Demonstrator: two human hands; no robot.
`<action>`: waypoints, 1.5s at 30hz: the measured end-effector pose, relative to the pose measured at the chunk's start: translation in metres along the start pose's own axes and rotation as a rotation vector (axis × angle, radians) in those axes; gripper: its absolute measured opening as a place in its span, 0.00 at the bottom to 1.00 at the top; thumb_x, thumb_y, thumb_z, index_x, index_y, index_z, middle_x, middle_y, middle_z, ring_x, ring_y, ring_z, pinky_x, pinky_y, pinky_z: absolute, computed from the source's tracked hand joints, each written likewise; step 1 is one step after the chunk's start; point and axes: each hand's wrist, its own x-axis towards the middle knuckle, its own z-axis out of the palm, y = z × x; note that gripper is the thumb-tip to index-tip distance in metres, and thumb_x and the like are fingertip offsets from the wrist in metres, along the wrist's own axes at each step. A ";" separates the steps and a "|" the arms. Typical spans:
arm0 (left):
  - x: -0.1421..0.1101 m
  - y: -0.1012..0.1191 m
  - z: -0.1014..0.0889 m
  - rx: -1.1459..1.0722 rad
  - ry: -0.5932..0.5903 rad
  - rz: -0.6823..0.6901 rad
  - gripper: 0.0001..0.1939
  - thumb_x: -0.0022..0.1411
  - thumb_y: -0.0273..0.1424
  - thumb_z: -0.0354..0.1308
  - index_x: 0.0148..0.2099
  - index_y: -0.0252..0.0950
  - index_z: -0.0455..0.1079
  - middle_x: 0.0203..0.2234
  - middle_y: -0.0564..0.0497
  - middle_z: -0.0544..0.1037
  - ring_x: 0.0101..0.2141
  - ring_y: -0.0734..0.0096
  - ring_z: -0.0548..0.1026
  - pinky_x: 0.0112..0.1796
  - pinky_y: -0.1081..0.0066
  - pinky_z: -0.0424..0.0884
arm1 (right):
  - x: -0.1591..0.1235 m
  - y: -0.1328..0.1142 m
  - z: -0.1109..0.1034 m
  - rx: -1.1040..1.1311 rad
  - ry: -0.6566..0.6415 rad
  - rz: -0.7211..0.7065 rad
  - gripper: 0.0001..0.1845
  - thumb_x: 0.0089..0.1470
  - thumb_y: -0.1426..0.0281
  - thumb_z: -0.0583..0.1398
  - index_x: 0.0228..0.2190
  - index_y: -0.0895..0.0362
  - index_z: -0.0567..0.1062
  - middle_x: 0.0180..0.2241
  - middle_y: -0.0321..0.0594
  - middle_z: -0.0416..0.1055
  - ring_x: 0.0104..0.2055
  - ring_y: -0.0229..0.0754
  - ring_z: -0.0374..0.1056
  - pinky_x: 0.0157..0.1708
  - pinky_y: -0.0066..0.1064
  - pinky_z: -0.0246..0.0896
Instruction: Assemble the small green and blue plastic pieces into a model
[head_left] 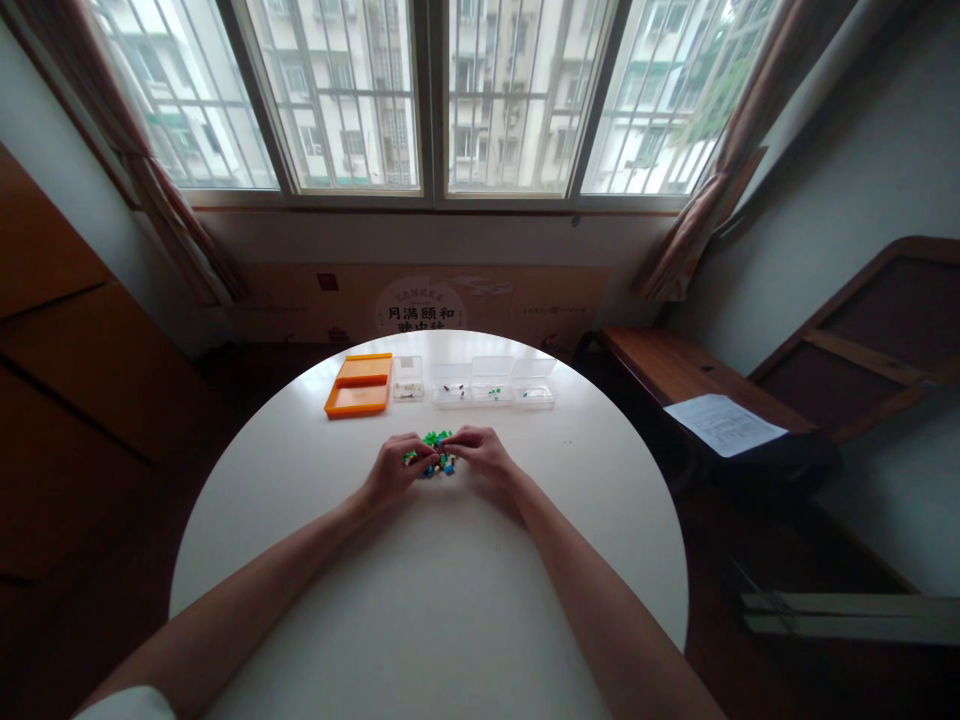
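We're viewing white tabletop (442,590), barred window (510,100), heaped green-blue pieces (442,465), left hand (395,468), right hand (484,452) working there, grips unclear

The left hand (394,470) and the right hand (486,455) face each other, close together, with their backs largely uppermost and their bent fingers (466,435) angled inward, each set toward the other hand. Behind the left hand, the left forearm (262,575) slants back and outward to its left, while behind the right hand the right forearm (581,580) slants back and outward to its right, both bare. How far either hand's pinch is closed is too small to tell.
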 end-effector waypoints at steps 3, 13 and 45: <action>0.000 -0.002 0.000 -0.002 -0.001 0.010 0.08 0.56 0.32 0.59 0.28 0.33 0.74 0.22 0.50 0.75 0.25 0.74 0.71 0.30 0.74 0.66 | 0.000 -0.003 0.000 0.002 -0.005 0.011 0.15 0.39 0.60 0.66 0.29 0.58 0.80 0.25 0.40 0.72 0.28 0.39 0.68 0.30 0.30 0.62; -0.002 -0.009 0.004 -0.022 0.001 0.017 0.07 0.55 0.33 0.60 0.33 0.34 0.76 0.24 0.49 0.75 0.26 0.75 0.71 0.30 0.75 0.66 | -0.002 -0.015 0.003 0.034 0.015 0.035 0.15 0.37 0.61 0.67 0.28 0.58 0.80 0.25 0.40 0.73 0.28 0.39 0.68 0.29 0.29 0.62; -0.002 -0.005 0.003 -0.052 -0.013 -0.010 0.09 0.56 0.33 0.58 0.36 0.34 0.76 0.25 0.48 0.75 0.26 0.74 0.72 0.30 0.75 0.67 | -0.001 -0.014 0.001 0.053 -0.005 0.097 0.18 0.36 0.60 0.67 0.27 0.61 0.77 0.26 0.41 0.74 0.29 0.39 0.68 0.30 0.31 0.63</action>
